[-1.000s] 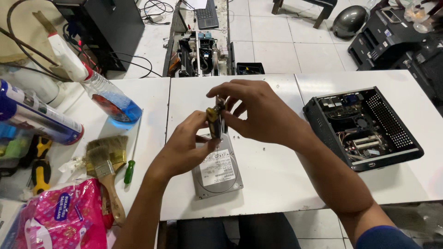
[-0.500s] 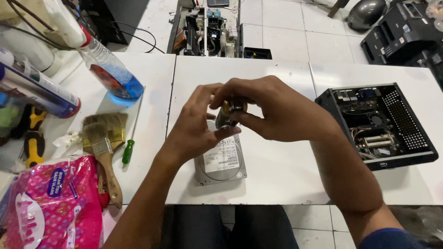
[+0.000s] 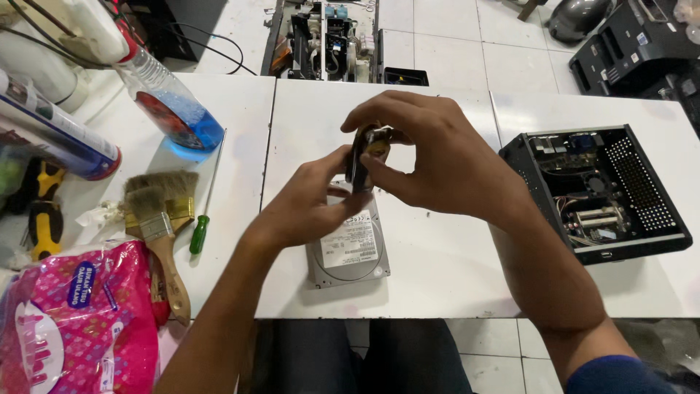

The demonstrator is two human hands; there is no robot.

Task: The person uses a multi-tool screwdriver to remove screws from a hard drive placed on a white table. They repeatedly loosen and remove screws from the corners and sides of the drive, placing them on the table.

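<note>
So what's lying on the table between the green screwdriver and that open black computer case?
In the head view, between the green screwdriver and the open black computer case lies a silver hard drive, flat on the white table, partly under both hands.

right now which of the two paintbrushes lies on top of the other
The longer-handled brush, whose wooden handle runs down toward the pink bag. Its metal band crosses over the wider brush, which lies beneath it, closer to the green screwdriver.
</note>
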